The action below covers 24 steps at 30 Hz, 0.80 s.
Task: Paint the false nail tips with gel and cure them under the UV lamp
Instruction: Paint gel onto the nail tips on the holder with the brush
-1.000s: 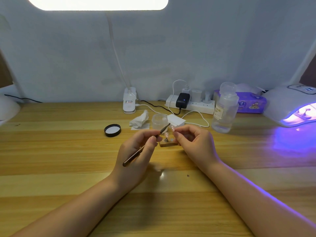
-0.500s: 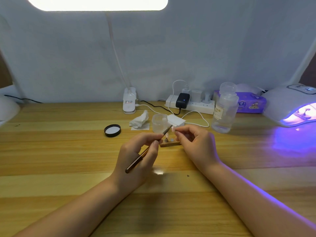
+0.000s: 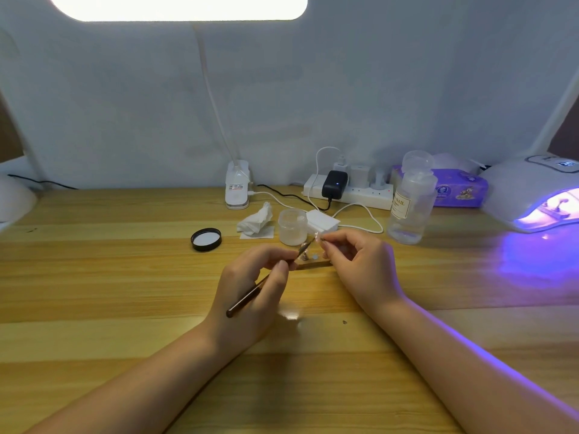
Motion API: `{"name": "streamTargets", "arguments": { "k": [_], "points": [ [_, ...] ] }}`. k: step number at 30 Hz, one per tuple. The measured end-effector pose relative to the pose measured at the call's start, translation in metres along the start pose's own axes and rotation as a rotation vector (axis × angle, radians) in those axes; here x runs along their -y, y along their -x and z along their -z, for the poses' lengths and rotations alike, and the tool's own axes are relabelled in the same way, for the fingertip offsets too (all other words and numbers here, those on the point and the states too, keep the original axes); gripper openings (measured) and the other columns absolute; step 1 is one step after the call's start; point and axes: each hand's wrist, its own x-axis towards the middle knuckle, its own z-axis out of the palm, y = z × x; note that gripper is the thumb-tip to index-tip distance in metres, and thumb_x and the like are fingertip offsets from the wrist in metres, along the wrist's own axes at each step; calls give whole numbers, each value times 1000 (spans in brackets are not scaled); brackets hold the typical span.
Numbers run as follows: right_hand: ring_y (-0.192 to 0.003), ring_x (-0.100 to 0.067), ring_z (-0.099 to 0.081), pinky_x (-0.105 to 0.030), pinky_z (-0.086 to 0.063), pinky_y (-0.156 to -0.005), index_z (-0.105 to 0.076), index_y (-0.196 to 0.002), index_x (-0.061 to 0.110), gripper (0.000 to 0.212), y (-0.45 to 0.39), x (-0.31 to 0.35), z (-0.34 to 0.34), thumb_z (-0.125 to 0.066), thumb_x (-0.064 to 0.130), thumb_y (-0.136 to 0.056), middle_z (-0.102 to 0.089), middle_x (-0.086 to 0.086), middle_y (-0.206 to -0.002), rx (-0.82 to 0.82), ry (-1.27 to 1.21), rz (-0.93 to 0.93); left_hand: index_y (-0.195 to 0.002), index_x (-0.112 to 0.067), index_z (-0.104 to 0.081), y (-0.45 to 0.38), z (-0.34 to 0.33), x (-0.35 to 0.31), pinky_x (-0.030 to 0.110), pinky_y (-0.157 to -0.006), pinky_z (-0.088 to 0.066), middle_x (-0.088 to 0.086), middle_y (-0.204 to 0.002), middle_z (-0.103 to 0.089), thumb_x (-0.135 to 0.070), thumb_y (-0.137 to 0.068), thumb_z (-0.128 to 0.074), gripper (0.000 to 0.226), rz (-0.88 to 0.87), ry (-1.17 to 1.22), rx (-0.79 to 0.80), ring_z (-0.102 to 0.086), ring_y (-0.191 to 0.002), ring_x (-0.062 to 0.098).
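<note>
The false nail tip [image 3: 317,235] is a tiny pale sliver pinched between the thumb and forefinger of your right hand [image 3: 360,264], held just above the middle of the table [image 3: 94,292], near its far half. That wooden table, pale and striped, fills the lower view. At the far right sits the UV lamp [image 3: 532,192], a white dome glowing violet inside and throwing purple light onto the wood. Behind the work area lies a white power strip [image 3: 369,194] with a black adapter plugged in, and to its right a purple tissue pack [image 3: 460,189]. A clear pump bottle [image 3: 410,202] stands upright between the strip and the lamp. Your left hand [image 3: 250,289] rests low over the table, its grip closed around a thin dark brush [image 3: 250,296] that slants up and to the right, its tip meeting the nail tip or very close to it; I cannot tell which. Your right hand's grip is clenched on the nail tip. Just behind your fingers stands a small frosted jar [image 3: 293,227], open, with a white block [image 3: 322,221] touching its right side and a crumpled tissue [image 3: 255,220] to its left. The jar's black lid [image 3: 206,239] lies apart, further left. Under your fingers sits a small wooden stand [image 3: 313,264], holding small pieces too small to make out.
</note>
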Motion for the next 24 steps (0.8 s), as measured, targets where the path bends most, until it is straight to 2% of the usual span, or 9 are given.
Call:
{"name": "streamTargets", "arguments": {
  "k": [4, 6, 14, 19, 24],
  "points": [
    [-76, -11, -67, -28, -55, -71, -73, -96, 12, 15, 0, 1, -1, -70, 6, -83, -71, -2, -84, 5, 24, 30, -115, -14, -67, -1, -1, 1, 23, -86, -52, -4, -104, -71, -33, -92, -50, 34, -16, -18, 21, -66, -101, 9],
    [-76, -11, -67, -28, -55, -71, -73, -96, 12, 14, 1, 1, -1, -70, 6, -83, -71, -2, -84, 2, 28, 34, -117, -14, -67, -2, -1, 1, 21, -87, -51, -4, -107, -70, -32, -93, -51, 34, -37, -29, 47, -65, -104, 7],
    [-75, -10, -67, -28, -55, -72, -73, -94, 12, 12, -1, 0, -1, -70, 8, -84, -71, -1, -80, -6, 13, -21, -102, -10, -72, 0, -1, 1, 21, -82, -50, -2, -94, -72, -28, -88, -50, 31, -33, -6, 44, -67, -94, 11],
    [-76, -9, -66, -28, -55, -72, -73, -96, 11, 12, 0, 1, -1, -69, 8, -84, -71, 0, -82, 6, 23, 3, -112, -17, -68, 0, -2, 2, 21, -84, -51, -5, -101, -72, -30, -91, -51, 30, -11, 16, -10, -67, -99, 9],
    [-76, -11, -67, -30, -55, -72, -73, -95, 11, 13, 0, 1, -2, -69, 6, -84, -70, -1, -82, 8, 5, 4, -115, -16, -69, -1, -2, 3, 24, -87, -51, -5, -107, -71, -25, -93, -55, 27, -51, -12, 35, -66, -103, 9]
  ]
}}
